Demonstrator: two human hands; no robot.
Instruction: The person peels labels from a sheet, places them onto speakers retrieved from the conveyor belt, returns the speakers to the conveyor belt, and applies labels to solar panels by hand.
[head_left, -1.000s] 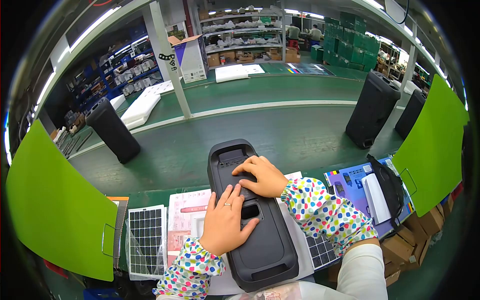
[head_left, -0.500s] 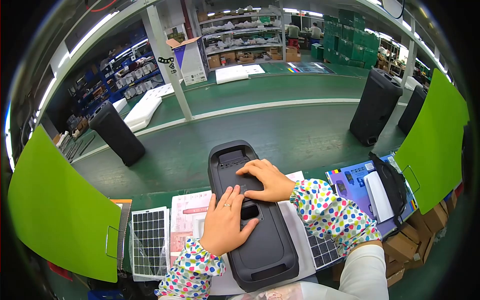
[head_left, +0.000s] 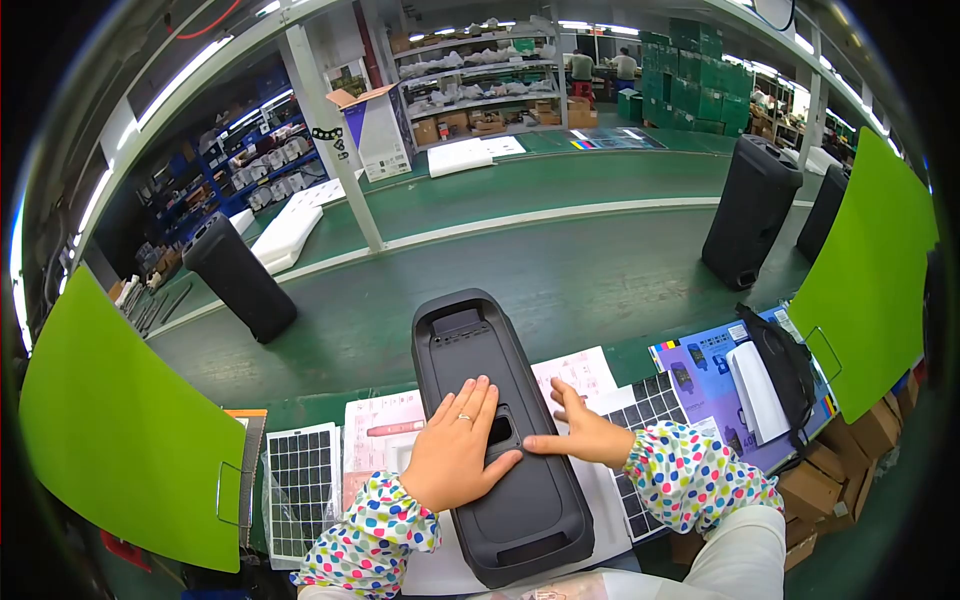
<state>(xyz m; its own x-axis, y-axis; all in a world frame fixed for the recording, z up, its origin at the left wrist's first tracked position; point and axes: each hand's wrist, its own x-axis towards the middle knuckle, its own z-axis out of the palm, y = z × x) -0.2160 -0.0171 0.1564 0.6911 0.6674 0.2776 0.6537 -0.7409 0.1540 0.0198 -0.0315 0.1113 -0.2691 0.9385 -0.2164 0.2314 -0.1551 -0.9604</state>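
A black portable speaker point(head_left: 525, 505) lies in front of me, its vented handle end pointing away. My left hand point(head_left: 452, 450) rests flat on its casing, left of a small rectangular recess point(head_left: 500, 428); a ring is on one finger. At the speaker's right side is my right hand point(head_left: 590, 432), fingers spread, thumb reaching over the casing just beside the recess. Nothing is held in either hand. Printed papers point(head_left: 580, 372) and white sheeting lie under and around the speaker, with a pink pen-like item point(head_left: 395, 429) on the left paper.
Gridded dark panels point(head_left: 301, 490) flank the speaker. On the right, a purple printed box point(head_left: 715, 365) bears a black strap point(head_left: 785, 370). Green boards point(head_left: 130, 430) stand at both sides. Other upright black speakers point(head_left: 752, 210) stand on the green conveyor point(head_left: 520, 262); people sit far behind.
My right hand has moved down and right, from the upper casing to the speaker's right edge. My left hand stays on the casing. The camera view has shifted slightly.
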